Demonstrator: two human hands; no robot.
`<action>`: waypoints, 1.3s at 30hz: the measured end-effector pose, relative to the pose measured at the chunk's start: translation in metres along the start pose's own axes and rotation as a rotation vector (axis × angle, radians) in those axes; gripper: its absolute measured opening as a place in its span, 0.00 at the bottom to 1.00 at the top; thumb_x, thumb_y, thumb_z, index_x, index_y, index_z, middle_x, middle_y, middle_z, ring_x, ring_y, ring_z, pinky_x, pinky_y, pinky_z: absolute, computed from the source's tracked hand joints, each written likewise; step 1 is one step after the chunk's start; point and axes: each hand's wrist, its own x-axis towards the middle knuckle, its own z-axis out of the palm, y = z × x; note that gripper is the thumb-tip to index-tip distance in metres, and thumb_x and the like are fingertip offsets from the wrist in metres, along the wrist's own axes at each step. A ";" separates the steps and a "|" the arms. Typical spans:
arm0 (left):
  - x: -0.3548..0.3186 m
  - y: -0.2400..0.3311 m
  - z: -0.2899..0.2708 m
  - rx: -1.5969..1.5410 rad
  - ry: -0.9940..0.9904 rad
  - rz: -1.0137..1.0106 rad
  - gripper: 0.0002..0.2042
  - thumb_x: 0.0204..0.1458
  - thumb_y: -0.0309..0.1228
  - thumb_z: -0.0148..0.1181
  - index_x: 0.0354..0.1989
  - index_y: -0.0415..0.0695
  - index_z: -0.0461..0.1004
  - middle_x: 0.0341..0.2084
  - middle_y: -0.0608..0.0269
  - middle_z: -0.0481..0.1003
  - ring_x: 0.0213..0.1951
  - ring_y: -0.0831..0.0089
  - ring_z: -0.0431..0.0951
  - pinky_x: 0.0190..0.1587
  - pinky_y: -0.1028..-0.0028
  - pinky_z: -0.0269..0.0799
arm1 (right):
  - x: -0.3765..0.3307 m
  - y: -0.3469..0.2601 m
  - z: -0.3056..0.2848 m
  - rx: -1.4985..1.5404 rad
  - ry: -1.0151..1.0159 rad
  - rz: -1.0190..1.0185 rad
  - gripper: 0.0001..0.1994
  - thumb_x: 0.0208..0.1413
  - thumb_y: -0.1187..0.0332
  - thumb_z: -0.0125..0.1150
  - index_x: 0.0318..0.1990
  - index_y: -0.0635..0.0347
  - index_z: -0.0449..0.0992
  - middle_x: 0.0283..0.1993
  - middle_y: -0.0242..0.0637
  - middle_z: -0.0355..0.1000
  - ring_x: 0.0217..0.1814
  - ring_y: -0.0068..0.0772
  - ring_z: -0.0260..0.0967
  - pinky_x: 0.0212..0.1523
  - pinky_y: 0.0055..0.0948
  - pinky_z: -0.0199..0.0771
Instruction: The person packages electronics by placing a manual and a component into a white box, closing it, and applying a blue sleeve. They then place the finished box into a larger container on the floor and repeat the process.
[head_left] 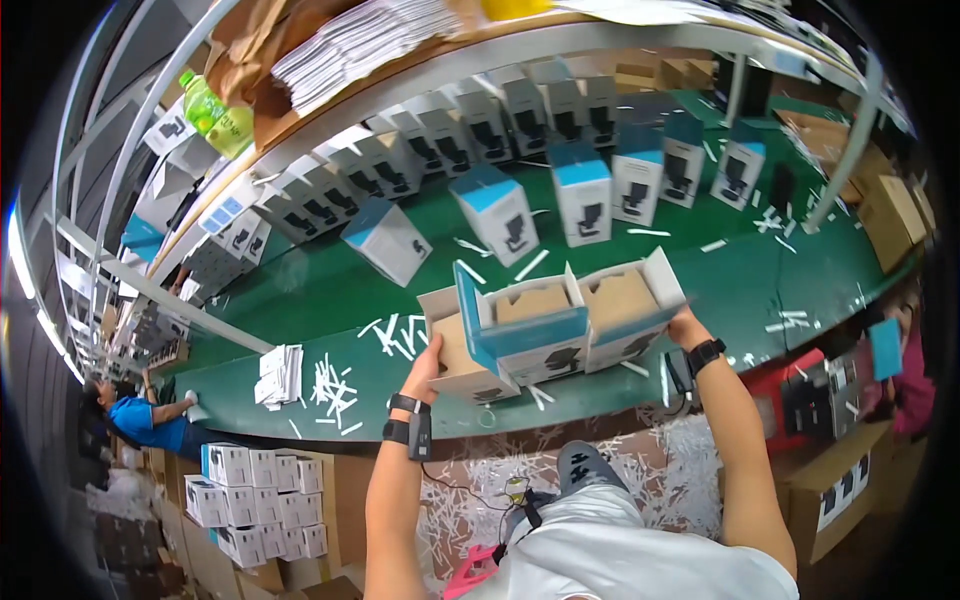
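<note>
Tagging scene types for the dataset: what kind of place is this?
Most likely a packing line in a factory or warehouse. Both hands, left hand and right hand, hold a row of open boxes over a long green belt; more boxes stand along it, and a stack sits below.

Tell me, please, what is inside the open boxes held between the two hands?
The open boxes show brown cardboard inserts filling their tops. Anything beneath those inserts is covered and cannot be seen.

open boxes [550, 335] between hands, upright boxes [583, 192] behind on belt [330, 290]
</note>
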 end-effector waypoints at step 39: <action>0.056 0.009 -0.628 1.656 0.728 0.316 0.34 0.50 0.23 0.56 0.69 0.39 0.57 0.68 0.39 0.57 0.63 0.42 0.68 0.63 0.56 0.68 | -0.051 0.159 0.544 -0.443 0.238 -0.116 0.20 0.53 0.68 0.69 0.52 0.66 0.74 0.40 0.35 0.77 0.36 0.24 0.72 0.37 0.25 0.72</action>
